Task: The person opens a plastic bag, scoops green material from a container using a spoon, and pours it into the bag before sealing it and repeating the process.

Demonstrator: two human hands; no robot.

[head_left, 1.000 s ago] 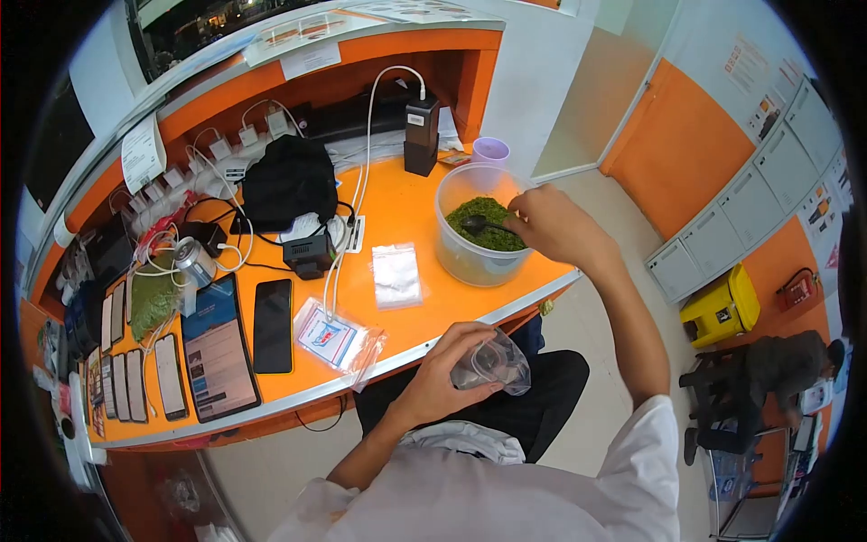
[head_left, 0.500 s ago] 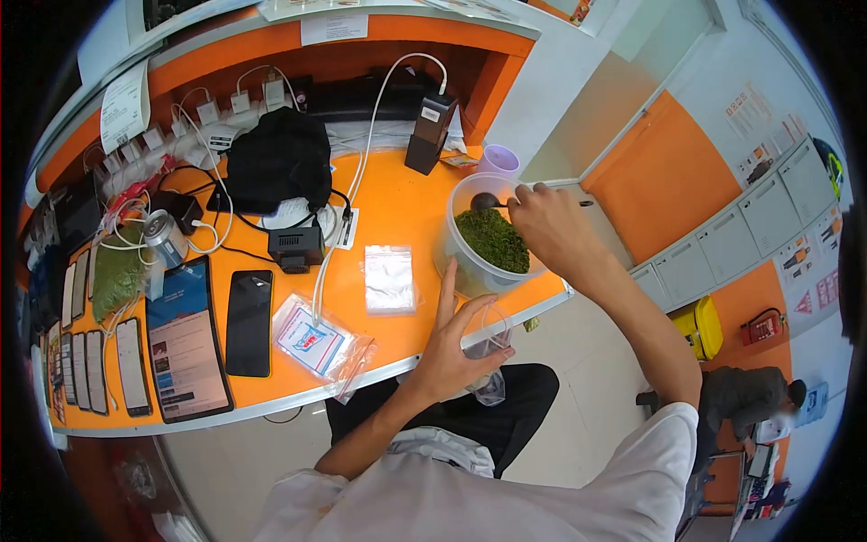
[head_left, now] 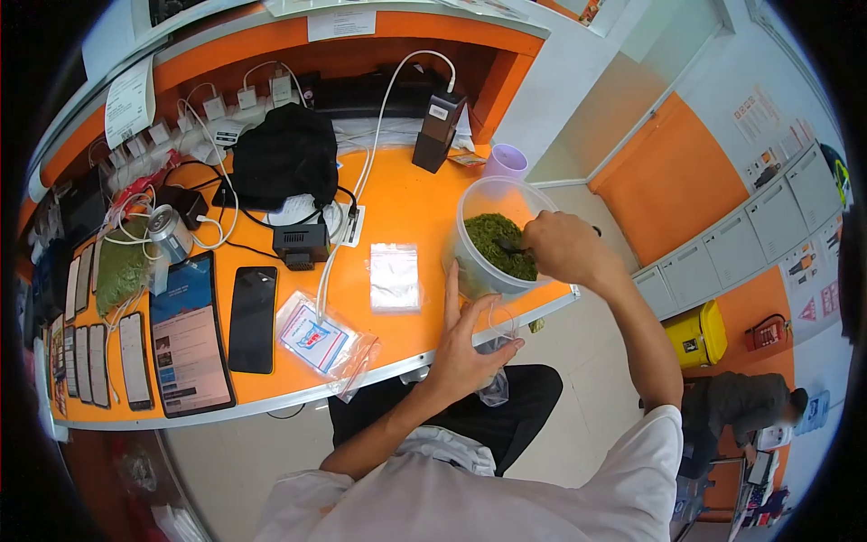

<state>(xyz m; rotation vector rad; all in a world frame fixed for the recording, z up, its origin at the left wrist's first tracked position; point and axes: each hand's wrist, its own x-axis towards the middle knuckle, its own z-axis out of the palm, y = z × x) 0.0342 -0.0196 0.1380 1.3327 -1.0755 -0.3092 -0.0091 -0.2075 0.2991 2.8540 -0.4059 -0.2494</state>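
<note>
Inside a clear plastic tub at the desk's right edge lies a heap of green, finely shredded material. My right hand is closed around a dark spoon, whose bowl is down in the green heap. Below the tub, my left hand grips a small clear plastic bag with its mouth held apart between thumb and fingers. The left fingertips reach up beside the tub's wall. A flat stack of small clear bags lies on the desk to the left.
A printed plastic packet, a black phone and a tablet lie leftward, with several phones beyond. Behind are a black cloth, a black box, cables and a purple cup. A person bends at far right.
My right hand has moved down and brought the spoon from the tub's far side into the green heap. My left hand keeps its hold on the bag.
</note>
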